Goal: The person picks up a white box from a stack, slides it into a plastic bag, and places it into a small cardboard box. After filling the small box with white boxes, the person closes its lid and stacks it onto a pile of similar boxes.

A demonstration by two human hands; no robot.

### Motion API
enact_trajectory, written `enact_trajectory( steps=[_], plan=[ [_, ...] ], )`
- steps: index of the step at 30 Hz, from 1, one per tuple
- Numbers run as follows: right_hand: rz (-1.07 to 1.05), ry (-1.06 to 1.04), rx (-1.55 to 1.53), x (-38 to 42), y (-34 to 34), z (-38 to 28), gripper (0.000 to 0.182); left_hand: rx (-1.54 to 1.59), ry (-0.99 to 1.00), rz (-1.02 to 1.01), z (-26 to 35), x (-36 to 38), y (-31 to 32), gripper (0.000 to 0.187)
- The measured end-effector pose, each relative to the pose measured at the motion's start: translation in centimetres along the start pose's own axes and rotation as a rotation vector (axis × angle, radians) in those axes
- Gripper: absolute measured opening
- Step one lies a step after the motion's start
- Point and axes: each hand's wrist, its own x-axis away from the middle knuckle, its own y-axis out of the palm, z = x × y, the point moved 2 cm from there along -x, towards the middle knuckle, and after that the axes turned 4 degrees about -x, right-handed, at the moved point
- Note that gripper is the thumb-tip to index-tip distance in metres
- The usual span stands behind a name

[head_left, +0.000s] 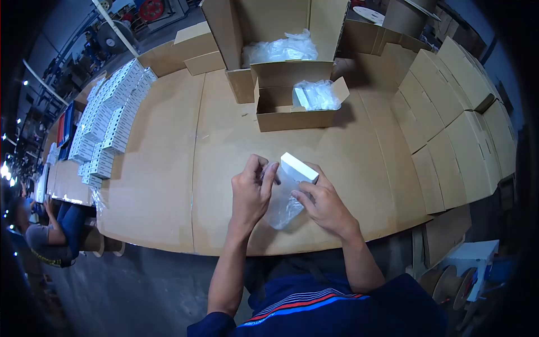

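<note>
Over the front middle of the cardboard-covered table (163, 163), my right hand (327, 205) holds a small white box (298, 168) between thumb and fingers. A clear plastic bag (282, 205) hangs between my hands, below and beside the box. My left hand (254, 191) has its fingers closed at the upper left edge of the bag. Beyond the hands stands an open brown carton (292, 121), with plastic-wrapped white boxes (320, 95) in its right part.
White boxes (112, 112) are stacked at the left. Behind the small carton stands a large open carton (219, 33) with plastic bags (281, 49). Brown cartons (455, 129) line the right side. A person (53, 230) sits at the far left.
</note>
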Motion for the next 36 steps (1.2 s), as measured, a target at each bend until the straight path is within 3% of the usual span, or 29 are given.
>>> enact_trajectory(
  steps=[4,6,9,11,13,16,18,19,20,25,29,32,36],
  plan=[
    [-0.023,0.045,-0.051,0.8,-0.2,0.6,0.022,0.167,-0.041,0.021,-0.7,-1.0,-0.5,0.022],
    [-0.009,0.180,-0.154,1.2,-0.7,1.0,0.023,0.156,-0.036,0.029,-0.5,-1.3,-1.2,0.031],
    [0.098,0.308,-0.233,1.6,-0.5,1.5,0.023,0.264,-0.004,0.250,-0.5,-1.1,-1.6,0.034],
    [0.228,0.283,-0.193,1.7,0.2,2.1,0.022,0.323,0.070,0.492,-1.7,-0.9,-1.4,0.052],
    [0.378,0.178,-0.083,1.9,0.8,2.4,0.022,0.446,-0.074,0.449,-2.6,1.2,-0.6,0.060],
    [0.427,-0.017,0.068,1.7,1.3,2.0,0.021,0.747,-0.354,0.026,-3.0,3.8,1.9,0.057],
    [0.425,-0.036,0.047,1.5,1.8,1.7,0.021,0.626,-0.368,-0.057,-2.6,3.9,1.8,0.052],
    [0.427,-0.046,0.039,1.5,1.9,1.6,0.022,0.567,-0.373,-0.101,-2.2,3.7,1.8,0.049],
    [0.421,-0.025,-0.006,1.7,1.9,1.8,0.021,0.593,-0.324,-0.019,-1.8,3.5,1.8,0.039],
    [0.384,0.184,-0.283,1.8,-0.3,2.9,0.023,0.447,-0.189,-0.033,-2.9,4.3,0.5,0.038],
    [0.476,-0.106,-0.365,-0.9,-3.6,2.0,0.044,0.375,-0.134,-0.092,-4.4,5.7,0.4,0.043],
    [0.357,-0.274,-0.570,-3.1,-6.1,-0.3,0.054,0.359,-0.112,-0.115,-4.9,6.3,0.5,0.044],
    [0.156,-0.429,-0.583,-5.9,-6.8,-2.7,0.049,0.279,-0.072,-0.146,-4.0,6.2,0.2,0.041]
  ],
)
